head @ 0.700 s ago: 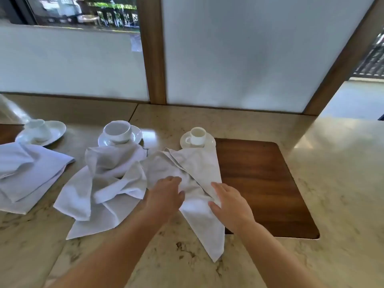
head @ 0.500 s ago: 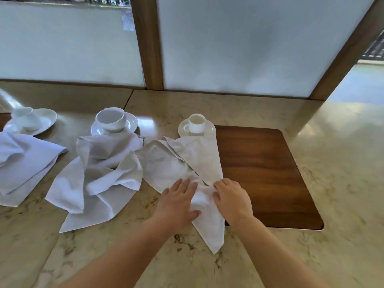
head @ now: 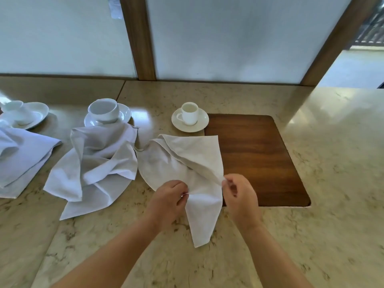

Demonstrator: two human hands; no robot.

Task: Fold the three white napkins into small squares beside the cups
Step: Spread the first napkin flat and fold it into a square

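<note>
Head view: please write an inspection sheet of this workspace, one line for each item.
Surface: marble counter with an inset wood panel.
Job's things: right napkin partly on the panel, unfolded; middle napkin crumpled; left napkin loosely folded; three cups on saucers behind them, e.g. right cup.
Clutter: nothing seen.
Grippers: left hand and right hand each pinch the right napkin's edge.
Cables: nothing seen.
Surroundings: frosted panes in wood frames.
</note>
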